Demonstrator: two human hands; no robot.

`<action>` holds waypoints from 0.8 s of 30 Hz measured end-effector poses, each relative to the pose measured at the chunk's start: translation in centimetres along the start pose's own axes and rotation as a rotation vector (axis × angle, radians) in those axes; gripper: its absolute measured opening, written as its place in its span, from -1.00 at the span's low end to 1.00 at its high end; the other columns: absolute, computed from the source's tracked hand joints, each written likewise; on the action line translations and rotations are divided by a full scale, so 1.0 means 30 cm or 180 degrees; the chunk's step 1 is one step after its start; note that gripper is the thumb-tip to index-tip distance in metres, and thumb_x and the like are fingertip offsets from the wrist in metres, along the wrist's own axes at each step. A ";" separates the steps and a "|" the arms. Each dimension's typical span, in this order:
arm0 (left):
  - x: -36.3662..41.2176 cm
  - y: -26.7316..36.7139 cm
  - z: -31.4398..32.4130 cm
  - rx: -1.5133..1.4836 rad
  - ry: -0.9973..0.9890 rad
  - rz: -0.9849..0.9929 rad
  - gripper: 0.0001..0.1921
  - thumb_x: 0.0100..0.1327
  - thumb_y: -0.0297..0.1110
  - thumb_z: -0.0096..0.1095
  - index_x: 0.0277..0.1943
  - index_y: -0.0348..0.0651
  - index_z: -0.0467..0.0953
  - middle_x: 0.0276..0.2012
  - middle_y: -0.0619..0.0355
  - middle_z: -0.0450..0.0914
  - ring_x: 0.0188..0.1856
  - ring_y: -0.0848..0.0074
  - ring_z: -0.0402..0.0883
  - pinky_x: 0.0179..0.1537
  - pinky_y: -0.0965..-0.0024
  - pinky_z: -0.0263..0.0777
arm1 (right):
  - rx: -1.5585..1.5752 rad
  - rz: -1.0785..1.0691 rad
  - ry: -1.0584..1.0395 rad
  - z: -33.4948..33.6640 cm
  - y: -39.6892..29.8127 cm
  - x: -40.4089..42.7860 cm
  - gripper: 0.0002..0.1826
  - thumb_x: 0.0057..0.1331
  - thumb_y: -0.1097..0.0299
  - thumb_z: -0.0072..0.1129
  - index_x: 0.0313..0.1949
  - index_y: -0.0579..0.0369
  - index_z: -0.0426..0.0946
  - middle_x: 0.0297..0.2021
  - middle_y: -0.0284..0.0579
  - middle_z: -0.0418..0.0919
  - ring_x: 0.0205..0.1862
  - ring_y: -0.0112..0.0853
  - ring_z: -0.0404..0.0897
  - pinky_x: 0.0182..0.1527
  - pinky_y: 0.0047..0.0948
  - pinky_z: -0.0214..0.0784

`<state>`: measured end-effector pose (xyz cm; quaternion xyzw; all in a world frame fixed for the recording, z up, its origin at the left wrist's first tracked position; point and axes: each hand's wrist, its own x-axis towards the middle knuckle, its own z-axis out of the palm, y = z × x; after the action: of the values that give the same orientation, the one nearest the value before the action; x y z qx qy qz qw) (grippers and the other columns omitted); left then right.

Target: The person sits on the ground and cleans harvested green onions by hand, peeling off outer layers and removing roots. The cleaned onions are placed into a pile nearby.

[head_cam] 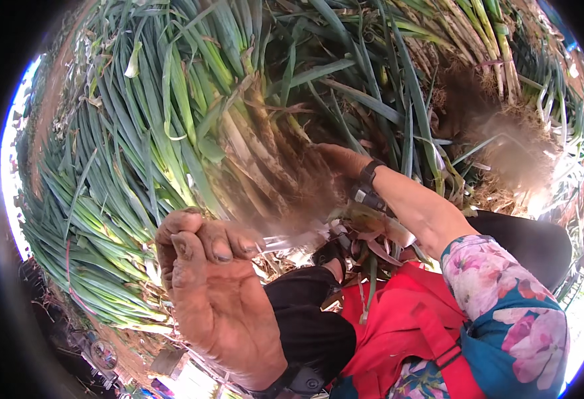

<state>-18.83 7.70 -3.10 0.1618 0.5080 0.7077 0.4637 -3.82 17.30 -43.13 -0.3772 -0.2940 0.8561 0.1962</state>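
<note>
A bunch of long green onions, its soiled pale stems and brown roots towards me, lies before me. My right hand, with a dark band at the wrist, reaches in beside the roots from the right; its fingers are mostly hidden among stems and brown blur, so its grip is unclear. Nearer to me, at the lower left, my left hand is raised palm up below the stems. Its soiled fingers are curled and the thumb lies close to the forefinger. The palm is bare; a pale strip shows just past the fingertips.
Stacked green onions with long leaves fill the left side. More onion bundles with tangled roots lie at the upper right. Loose dark leaves lie between. My black-clad knee and a red apron are close below the hands.
</note>
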 end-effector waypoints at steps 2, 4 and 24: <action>0.003 -0.007 0.005 0.0045 0.0021 -0.0032 -0.77 0.49 -0.39 0.05 0.11 -0.29 0.37 -0.35 0.20 0.39 -0.27 0.49 0.36 -0.13 0.36 0.29 | -0.0826 -0.1221 0.0089 0.021 0.014 -0.003 -0.54 0.36 -0.18 0.14 -0.02 -0.11 0.63 -0.25 -0.32 0.67 -0.41 -0.51 0.56 -0.31 -0.48 0.42; 0.007 -0.016 0.005 0.0125 0.0023 -0.0015 -0.74 0.48 -0.36 0.08 0.11 -0.31 0.39 -0.29 0.20 0.41 -0.25 0.53 0.38 -0.14 0.37 0.32 | -0.0268 -0.0422 0.0058 0.016 -0.014 -0.012 -0.54 0.36 -0.18 0.16 -0.06 -0.08 0.64 -0.26 -0.31 0.65 -0.41 -0.50 0.52 -0.33 -0.49 0.37; -0.045 -0.020 -0.002 -0.0448 -0.0523 0.0008 -0.81 0.39 -0.28 0.29 -0.08 -0.21 0.58 -0.39 0.25 0.54 -0.34 0.53 0.56 -0.26 0.49 0.42 | -0.5418 0.0026 0.3055 -0.310 -1.201 -1.285 -0.48 0.14 -0.11 0.29 -0.21 0.15 0.70 -0.25 0.06 0.71 -0.16 -0.07 0.65 -0.04 -0.13 0.42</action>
<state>-17.89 6.58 -3.32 0.1869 0.4171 0.7265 0.5131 31.98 26.15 -4.27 -0.7021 -0.7014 0.1139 -0.0458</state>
